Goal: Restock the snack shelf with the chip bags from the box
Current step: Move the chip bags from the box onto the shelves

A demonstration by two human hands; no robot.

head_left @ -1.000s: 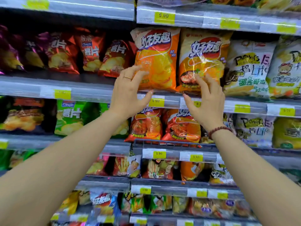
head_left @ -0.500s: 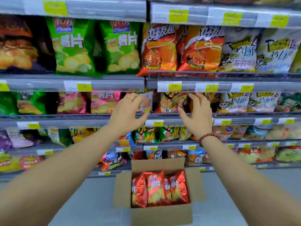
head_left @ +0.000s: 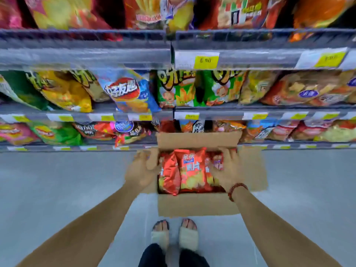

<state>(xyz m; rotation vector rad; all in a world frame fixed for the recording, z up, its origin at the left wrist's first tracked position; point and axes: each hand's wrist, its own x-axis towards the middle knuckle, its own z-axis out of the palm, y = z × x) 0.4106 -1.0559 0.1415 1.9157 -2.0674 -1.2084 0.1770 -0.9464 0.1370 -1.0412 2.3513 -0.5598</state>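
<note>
An open cardboard box (head_left: 198, 206) stands on the floor in front of the snack shelf (head_left: 84, 58). Several red chip bags (head_left: 191, 170) stand upright inside it. My left hand (head_left: 141, 170) hovers over the box's left flap, fingers spread, holding nothing. My right hand (head_left: 228, 170), with a bead bracelet at the wrist, reaches over the right side of the bags, fingers spread; whether it touches a bag is unclear from the blur.
Shelf tiers packed with coloured snack bags (head_left: 127, 93) fill the upper view, with yellow price tags (head_left: 205, 59) on their rails. Grey floor (head_left: 57, 189) lies left and right of the box. My feet in sandals (head_left: 174, 236) stand just behind it.
The view has dropped from the upper shelves down to the floor. Both hands left the orange bags on the shelf and came down to the box.
</note>
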